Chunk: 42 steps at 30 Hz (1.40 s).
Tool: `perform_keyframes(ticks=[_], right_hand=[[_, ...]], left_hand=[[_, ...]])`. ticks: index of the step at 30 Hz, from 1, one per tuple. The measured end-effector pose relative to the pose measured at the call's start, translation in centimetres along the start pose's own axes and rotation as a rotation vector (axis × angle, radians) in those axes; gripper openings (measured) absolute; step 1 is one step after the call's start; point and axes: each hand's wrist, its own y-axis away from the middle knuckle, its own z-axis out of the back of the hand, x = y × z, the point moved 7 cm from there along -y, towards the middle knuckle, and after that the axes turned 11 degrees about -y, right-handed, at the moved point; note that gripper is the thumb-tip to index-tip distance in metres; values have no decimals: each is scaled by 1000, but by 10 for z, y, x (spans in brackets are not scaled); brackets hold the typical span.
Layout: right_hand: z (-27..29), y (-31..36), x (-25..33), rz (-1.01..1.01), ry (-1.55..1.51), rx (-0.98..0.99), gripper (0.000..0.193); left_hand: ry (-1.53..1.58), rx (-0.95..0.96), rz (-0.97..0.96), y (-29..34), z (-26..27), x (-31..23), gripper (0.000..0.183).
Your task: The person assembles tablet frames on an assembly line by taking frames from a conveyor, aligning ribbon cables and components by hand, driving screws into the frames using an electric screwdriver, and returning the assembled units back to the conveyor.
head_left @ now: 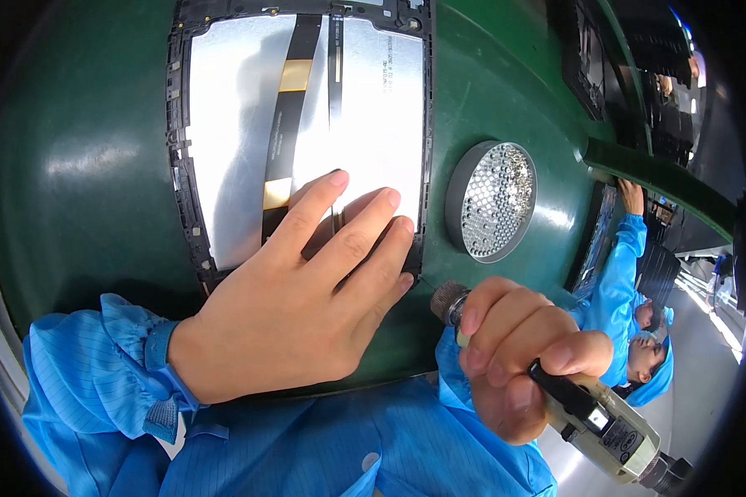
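In front of me a tablet frame (365,108) lies on the green bench, with a silvery back plate, a black border and dark flex cables (283,132) running along it. My left hand (298,290) rests flat over its near end, fingers stretched out and apart. Wrapped in my right hand (522,356) is a pale electric screwdriver (613,431) with a black lever and a knurled metal nose. Its thin bit points at the frame's near right corner; whether the tip touches is too small to tell.
A round grey dish (491,202) full of small screws stands right of the frame. Farther right, a green raised strip (663,182) crosses the bench. Beyond are another dark panel (595,232), a co-worker's hand (631,197) on it, and people in blue.
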Motion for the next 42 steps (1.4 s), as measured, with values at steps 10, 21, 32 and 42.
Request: perform_keyframes(ticks=[10, 21, 32, 42], right_hand=[[5, 2, -4, 65, -32, 32, 28], [88, -9, 6, 216, -57, -348, 36], [91, -27, -15, 221, -138, -364, 35], [91, -29, -18, 195, -119, -357, 35]], left_hand=[[-17, -4, -9, -2, -1, 0, 24], [-47, 17, -67, -4, 2, -5, 26], [-52, 14, -73, -5, 5, -3, 26], [-50, 2, -79, -5, 6, -3, 26]])
